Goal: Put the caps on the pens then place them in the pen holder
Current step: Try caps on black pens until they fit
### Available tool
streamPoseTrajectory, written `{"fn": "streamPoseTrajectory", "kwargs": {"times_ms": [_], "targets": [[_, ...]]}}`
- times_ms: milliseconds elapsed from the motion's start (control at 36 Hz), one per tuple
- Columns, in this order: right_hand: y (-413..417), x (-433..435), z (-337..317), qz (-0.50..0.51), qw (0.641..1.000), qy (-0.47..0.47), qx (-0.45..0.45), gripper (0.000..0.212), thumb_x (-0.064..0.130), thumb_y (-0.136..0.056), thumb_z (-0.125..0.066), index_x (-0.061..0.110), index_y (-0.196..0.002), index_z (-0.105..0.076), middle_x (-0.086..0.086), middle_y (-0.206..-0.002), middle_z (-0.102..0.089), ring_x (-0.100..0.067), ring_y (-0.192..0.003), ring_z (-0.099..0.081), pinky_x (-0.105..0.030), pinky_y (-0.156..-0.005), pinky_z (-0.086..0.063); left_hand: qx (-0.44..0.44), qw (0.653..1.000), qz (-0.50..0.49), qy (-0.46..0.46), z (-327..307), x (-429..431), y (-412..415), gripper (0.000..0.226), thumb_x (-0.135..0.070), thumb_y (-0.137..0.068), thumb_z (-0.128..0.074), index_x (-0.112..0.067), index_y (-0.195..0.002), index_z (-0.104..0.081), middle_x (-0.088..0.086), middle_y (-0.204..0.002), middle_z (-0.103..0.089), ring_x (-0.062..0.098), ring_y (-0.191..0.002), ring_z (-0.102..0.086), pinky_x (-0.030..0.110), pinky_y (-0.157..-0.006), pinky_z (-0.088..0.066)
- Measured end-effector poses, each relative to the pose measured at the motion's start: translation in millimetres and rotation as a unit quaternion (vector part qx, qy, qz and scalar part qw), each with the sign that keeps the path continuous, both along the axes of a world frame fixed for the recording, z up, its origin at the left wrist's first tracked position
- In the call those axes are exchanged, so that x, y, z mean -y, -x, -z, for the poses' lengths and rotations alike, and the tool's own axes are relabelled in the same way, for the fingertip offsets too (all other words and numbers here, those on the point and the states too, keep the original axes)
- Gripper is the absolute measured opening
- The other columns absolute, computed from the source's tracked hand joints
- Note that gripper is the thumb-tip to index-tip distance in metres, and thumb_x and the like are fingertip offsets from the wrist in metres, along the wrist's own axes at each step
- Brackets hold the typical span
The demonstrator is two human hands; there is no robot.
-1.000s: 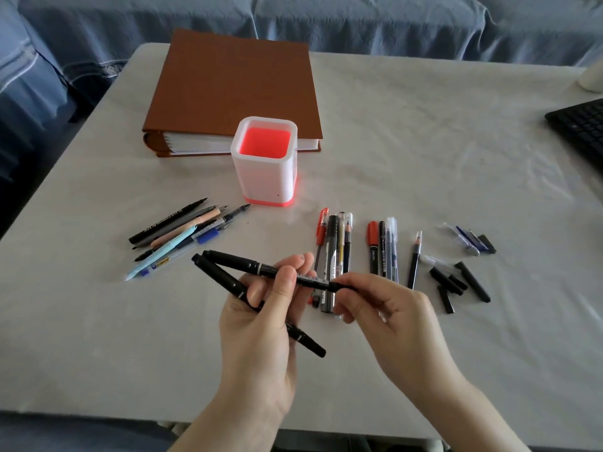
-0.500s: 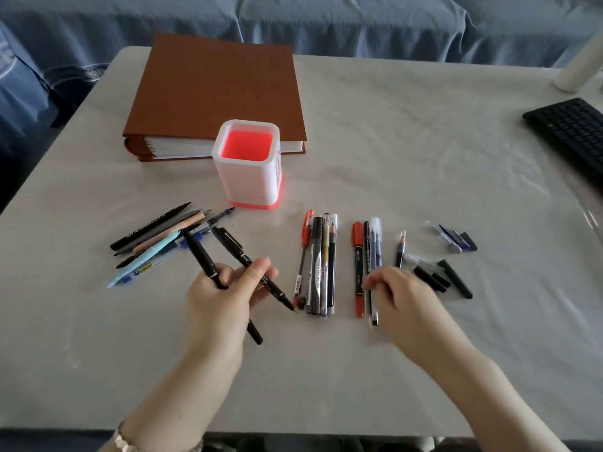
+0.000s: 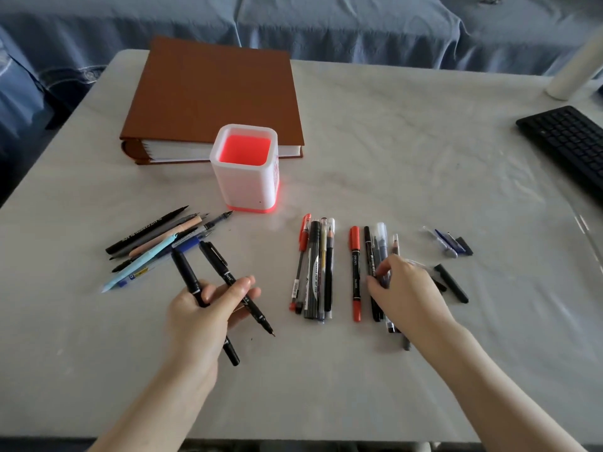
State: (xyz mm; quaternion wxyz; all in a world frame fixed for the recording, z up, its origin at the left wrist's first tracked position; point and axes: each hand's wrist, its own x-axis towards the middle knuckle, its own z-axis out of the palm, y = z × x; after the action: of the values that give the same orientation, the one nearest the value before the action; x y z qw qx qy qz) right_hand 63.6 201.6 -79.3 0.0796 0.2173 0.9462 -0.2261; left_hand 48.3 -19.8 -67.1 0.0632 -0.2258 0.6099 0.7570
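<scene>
1. The white pen holder [image 3: 243, 187], red inside, stands upright on the desk [image 3: 391, 158], just in front of a brown binder [image 3: 212, 93].
2. A fanned pile of pens [image 3: 156, 243] lies to its left. To its right lie a first row of pens [image 3: 315, 269] and a second row [image 3: 355, 272] starting with a red marker.
3. Loose black caps [image 3: 452, 282] lie further right, and a keyboard [image 3: 567, 141] sits at the desk's right edge.
4. Your left hand [image 3: 202, 314] has its fingers clamped on two black pens [image 3: 228, 275], spread in a V; one shows a bare tip.
5. Your right hand [image 3: 408, 291] reaches into the second row with its fingers bent onto the grey pens. You cannot tell whether they pinch one.
</scene>
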Motion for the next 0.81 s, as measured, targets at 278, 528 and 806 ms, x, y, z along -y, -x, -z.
{"fn": "streamPoseTrajectory", "kwargs": {"times_ms": [278, 528, 806], "targets": [[4.4, 10.6, 1.8, -0.002, 0.999, -0.013, 0.042, 0.030, 0.035, -0.085, -0.052, 0.008, -0.079, -0.063, -0.010, -0.076, -0.068, -0.030, -0.071, -0.062, -0.031, -0.057, -0.049, 0.006, 0.999, 0.030, 0.031, 3.9, -2.2, 2.0, 0.048, 0.006, -0.079, -0.063, -0.019, -0.062, -0.025, 0.020, -0.077, -0.066, 0.015, -0.059, -0.070, 0.022, -0.056, -0.057], [-0.3, 14.5, -17.5, 0.015, 0.983, 0.181, 0.037, 0.030, 0.026, -0.086, -0.049, 0.015, -0.059, -0.049, 0.007, -0.044, -0.040, -0.010, -0.042, -0.036, -0.022, -0.042, -0.029, -0.005, 0.940, 0.175, 0.293, 23.6, -20.4, 33.3, 0.048, -0.019, -0.073, -0.075, -0.018, -0.059, -0.029, 0.004, -0.058, -0.040, 0.022, -0.056, -0.052, 0.038, -0.062, -0.047], [-10.7, 15.7, -32.3, 0.005, 0.964, 0.264, 0.040, 0.031, 0.019, -0.085, -0.045, 0.016, -0.055, -0.038, 0.009, -0.034, -0.033, -0.009, -0.039, -0.026, -0.022, -0.043, -0.022, -0.039, 0.856, 0.242, 0.456, 20.3, -33.5, 46.2, 0.038, -0.021, -0.079, -0.066, -0.017, -0.061, -0.033, -0.004, -0.061, -0.041, 0.017, -0.057, -0.041, 0.027, -0.048, -0.026]]}}
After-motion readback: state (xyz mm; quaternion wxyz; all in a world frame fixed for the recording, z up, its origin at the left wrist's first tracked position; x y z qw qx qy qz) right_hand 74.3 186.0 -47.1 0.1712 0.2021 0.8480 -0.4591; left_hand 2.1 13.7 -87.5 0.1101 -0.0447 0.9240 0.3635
